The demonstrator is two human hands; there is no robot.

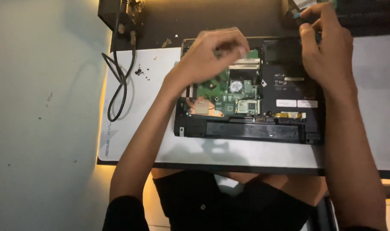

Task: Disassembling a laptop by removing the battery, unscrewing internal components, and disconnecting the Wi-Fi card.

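A black laptop lies upside down on a white mat, its bottom cover off and the green circuit board exposed. My left hand hovers over the board's far left part, fingers curled together, apparently pinching something small that I cannot make out. My right hand reaches past the laptop's far right corner and grips a dark tool with a blue-green handle between thumb and fingers.
A black cable loops across the mat's left side from a dark device at the far left. Small dark screws lie near the cable. The desk's left edge borders a pale floor.
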